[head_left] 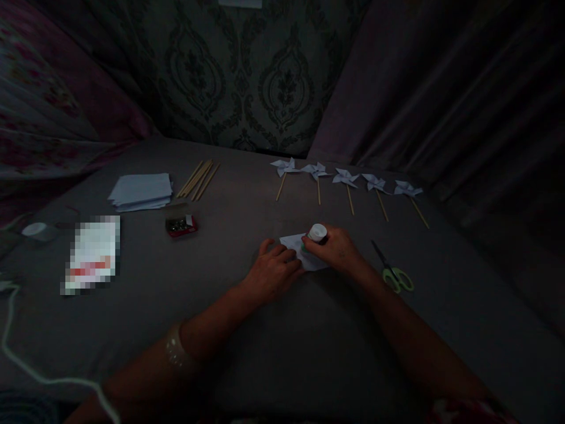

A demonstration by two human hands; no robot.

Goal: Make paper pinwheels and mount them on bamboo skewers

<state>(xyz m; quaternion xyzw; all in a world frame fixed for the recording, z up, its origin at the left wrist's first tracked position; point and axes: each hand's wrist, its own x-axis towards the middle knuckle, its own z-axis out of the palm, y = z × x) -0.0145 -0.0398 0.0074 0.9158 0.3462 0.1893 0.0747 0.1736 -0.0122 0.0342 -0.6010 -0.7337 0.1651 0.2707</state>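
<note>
White paper [314,261] under the right hand [341,251], its grip pinching a glue stick [316,233]; left hand [274,271], thumb spread, should brace the near edge against creasing.

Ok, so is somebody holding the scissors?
No, the scissors lie on the table, off to the right of the right hand.

A hand could pass between the small red box [181,226] and the pinwheels [346,178]. The pinwheels block the far right, the scissors [394,274] the right, the sticks [196,181] and papers [141,191] the far left.
</note>
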